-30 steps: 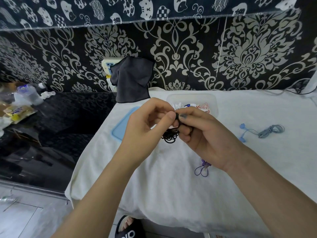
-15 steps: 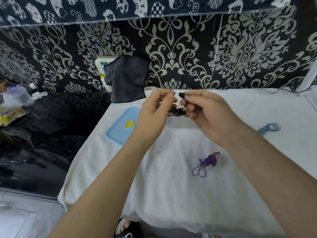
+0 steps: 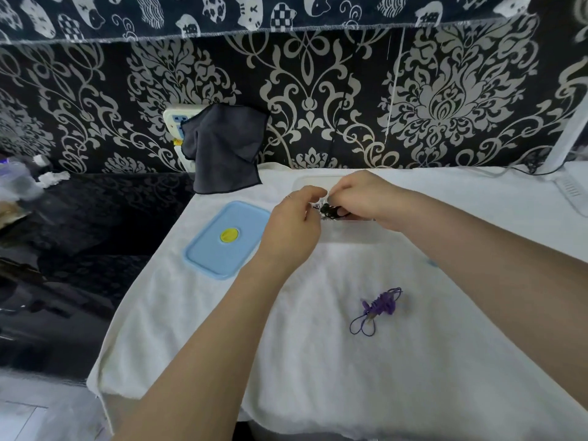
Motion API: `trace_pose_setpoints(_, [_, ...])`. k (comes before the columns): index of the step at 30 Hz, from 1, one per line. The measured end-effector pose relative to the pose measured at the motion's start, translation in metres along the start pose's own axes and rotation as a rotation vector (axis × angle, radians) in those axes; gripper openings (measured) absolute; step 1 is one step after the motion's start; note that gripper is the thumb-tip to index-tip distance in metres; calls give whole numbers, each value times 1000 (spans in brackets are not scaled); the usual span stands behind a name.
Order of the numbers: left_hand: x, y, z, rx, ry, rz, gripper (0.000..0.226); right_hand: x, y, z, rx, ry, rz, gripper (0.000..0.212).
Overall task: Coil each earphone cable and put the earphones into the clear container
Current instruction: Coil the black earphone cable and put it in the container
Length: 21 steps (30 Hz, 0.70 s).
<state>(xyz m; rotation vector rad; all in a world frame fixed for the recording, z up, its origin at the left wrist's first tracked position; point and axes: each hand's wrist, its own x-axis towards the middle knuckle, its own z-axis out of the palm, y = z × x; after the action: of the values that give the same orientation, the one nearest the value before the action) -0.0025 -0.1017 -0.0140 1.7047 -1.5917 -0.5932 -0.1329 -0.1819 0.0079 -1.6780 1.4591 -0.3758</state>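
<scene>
A coiled black earphone (image 3: 329, 211) hangs low over the clear container (image 3: 350, 235) at the back of the white towel. My right hand (image 3: 366, 195) pinches the black coil from the right. Just left of the coil is my left hand (image 3: 294, 227), fingers curled by it; whether it still holds the cable is not clear. My hands hide most of the container's inside. A coiled purple earphone (image 3: 378, 308) lies on the towel in front of the container. Only a small bit of the blue earphone (image 3: 432, 262) shows beside my right forearm.
A light blue lid (image 3: 222, 240) with a yellow spot lies left of the container. A dark grey cloth (image 3: 224, 148) hangs on the patterned wall behind. A black glossy counter with clutter (image 3: 19, 186) lies to the left. The white towel (image 3: 286, 361) drapes over the table's front edge.
Both hands have carried the black coil away from me and down to the container. The view has shifted so the lid and purple earphone sit nearer the middle.
</scene>
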Motion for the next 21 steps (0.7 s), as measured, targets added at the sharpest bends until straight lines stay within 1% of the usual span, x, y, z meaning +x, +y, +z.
trace_pose_setpoints(4, [-3,1,5,106,-37,51,42,-14,-2,-8,-118,50,-85,31])
trace_pose_setpoints(6, [-5,2,7,158,-66,79,43,-21,-2,-13,-211,72,-151,43])
trace_pose_setpoints(8, [-7,2,9,193,-58,113,43,-29,2,-17,-354,121,-222,48])
trace_pose_setpoints(10, [-11,4,9,228,-28,143,41,-38,8,-21,-485,257,-300,46])
trace_pose_setpoints(11, [-13,4,8,247,-10,153,38,-43,13,-22,-502,349,-329,43])
trace_pose_setpoints(13, [-19,6,6,281,22,180,27,-59,23,-21,-422,504,-367,35])
trace_pose_setpoints(14, [-23,6,4,290,30,193,21,-69,30,-18,-370,528,-363,29])
trace_pose_setpoints(15, [-27,7,3,287,33,207,16,-80,38,-14,-331,508,-335,21])
trace_pose_setpoints(16, [-31,7,1,278,23,213,12,-92,45,-10,-312,447,-278,15])
trace_pose_setpoints(17, [-35,7,-1,267,-2,210,10,-102,53,-6,-320,349,-195,12])
trace_pose_setpoints(19, [-42,6,-3,255,-100,170,9,-118,64,4,-440,117,-16,23])
trace_pose_setpoints(20, [-46,6,-3,255,-172,141,8,-123,68,9,-510,30,49,30])
trace_pose_setpoints(21, [-51,5,-3,266,-253,107,8,-125,72,14,-536,-19,87,34])
